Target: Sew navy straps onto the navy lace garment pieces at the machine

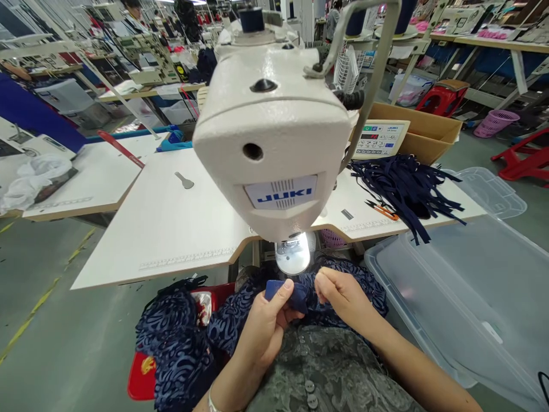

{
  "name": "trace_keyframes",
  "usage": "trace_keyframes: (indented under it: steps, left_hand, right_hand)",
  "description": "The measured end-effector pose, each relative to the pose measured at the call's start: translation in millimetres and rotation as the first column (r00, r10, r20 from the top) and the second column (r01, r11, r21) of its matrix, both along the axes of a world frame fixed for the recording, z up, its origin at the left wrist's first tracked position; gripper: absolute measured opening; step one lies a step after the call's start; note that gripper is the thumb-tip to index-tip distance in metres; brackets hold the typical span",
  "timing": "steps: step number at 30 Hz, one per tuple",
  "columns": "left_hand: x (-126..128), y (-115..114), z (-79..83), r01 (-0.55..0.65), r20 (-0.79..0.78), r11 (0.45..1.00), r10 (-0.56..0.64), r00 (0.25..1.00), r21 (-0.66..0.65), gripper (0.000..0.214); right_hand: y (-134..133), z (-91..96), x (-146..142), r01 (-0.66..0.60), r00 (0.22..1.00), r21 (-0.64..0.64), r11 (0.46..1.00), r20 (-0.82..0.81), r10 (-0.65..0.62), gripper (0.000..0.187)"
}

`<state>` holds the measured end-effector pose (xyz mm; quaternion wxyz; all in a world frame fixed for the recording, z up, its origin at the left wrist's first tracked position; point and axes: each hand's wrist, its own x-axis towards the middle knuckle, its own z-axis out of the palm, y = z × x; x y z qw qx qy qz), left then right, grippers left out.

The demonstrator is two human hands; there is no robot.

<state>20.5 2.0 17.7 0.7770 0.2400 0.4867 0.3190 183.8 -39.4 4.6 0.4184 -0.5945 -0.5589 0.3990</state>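
Observation:
My left hand (266, 325) pinches a small folded piece of plain navy fabric (297, 296) between thumb and fingers, just in front of the sewing machine's lit free arm (292, 258). Beside it, my right hand (343, 293) is closed, fingertips curled together at the right of the piece; whatever it grips, if anything, is hidden. Dark blue patterned fabric (231, 317) lies under and around both hands, over my lap. The white JUKI machine head (274, 126) stands directly above and beyond them.
Navy fabric strips (407, 186) are heaped on the right of the white tabletop (193, 217), with orange thread snips (383, 210) next to them. A metal tool (184, 180) lies at left. A clear plastic bin (480, 297) stands right, a red stool (141, 377) lower left.

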Motion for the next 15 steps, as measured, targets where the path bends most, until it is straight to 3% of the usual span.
trace_keyframes:
  steps: [5,9,15]
  left_hand:
    - [-0.3,-1.8,-2.9,0.012,-0.019,0.999,-0.011,1.000,0.038,0.028]
    - [-1.0,-2.8,-5.7,0.003,-0.046,0.997,0.000,0.999,0.076,0.030]
    - [-1.6,-1.4,-2.6,0.031,-0.002,0.997,-0.031,1.000,0.068,0.029]
  right_hand:
    - [-1.8,1.5,-4.0,-0.003,0.994,0.022,1.000,0.106,0.001,0.010]
    - [2.7,-3.1,-7.1,0.000,0.986,0.014,1.000,0.166,-0.002,0.011]
    - [5.8,-2.2,-0.4,-0.037,0.999,0.073,0.997,0.014,0.036,0.018]
